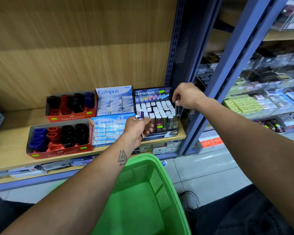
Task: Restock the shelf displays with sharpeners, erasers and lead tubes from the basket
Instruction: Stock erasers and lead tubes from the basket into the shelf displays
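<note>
While pinched in the right grip point(185, 97), a lead tube point(177, 108) hangs below.

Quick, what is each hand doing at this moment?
Left hand: closed, holding a few lead tubes.
Right hand: closed, pinching one lead tube at the display's right edge.
</note>
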A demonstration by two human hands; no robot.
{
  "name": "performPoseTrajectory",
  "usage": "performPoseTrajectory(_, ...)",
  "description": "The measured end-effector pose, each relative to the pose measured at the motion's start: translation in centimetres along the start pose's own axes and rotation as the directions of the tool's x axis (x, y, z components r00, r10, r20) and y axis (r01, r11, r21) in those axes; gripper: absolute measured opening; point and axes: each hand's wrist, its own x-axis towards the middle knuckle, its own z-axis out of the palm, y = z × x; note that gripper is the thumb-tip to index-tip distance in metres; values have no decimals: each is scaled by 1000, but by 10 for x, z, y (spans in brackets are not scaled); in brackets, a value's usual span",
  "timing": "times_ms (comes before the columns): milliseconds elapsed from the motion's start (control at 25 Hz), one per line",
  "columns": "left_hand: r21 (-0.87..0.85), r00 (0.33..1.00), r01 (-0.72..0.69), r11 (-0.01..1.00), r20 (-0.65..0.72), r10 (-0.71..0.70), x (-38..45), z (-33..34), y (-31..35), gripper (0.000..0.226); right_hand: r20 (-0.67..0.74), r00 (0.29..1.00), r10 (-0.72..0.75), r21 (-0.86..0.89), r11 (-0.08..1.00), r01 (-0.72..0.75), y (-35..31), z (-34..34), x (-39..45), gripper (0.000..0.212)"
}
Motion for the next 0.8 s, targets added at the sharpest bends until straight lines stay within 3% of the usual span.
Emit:
performPoseTrajectory(200,32,1000,-25,999,-6,25,2,-4,-5,39,-217,965,148,279,956,-84,2,4,10,10)
performPoseTrajectory(440,49,996,-85,995,32,84,8,0,-11,14,-150,978,144,345,935,-84,-2,22,20,10)
performPoseTrajectory(640,60,997,-72,996,44,70,15,-1,-16,22,-118,985,124,320,944,-81,3,19,21,12)
performPoseTrajectory(800,47,997,-65,997,37,64,15,-3,-18,26,-174,977,122,379,924,-48,4,22,15,8)
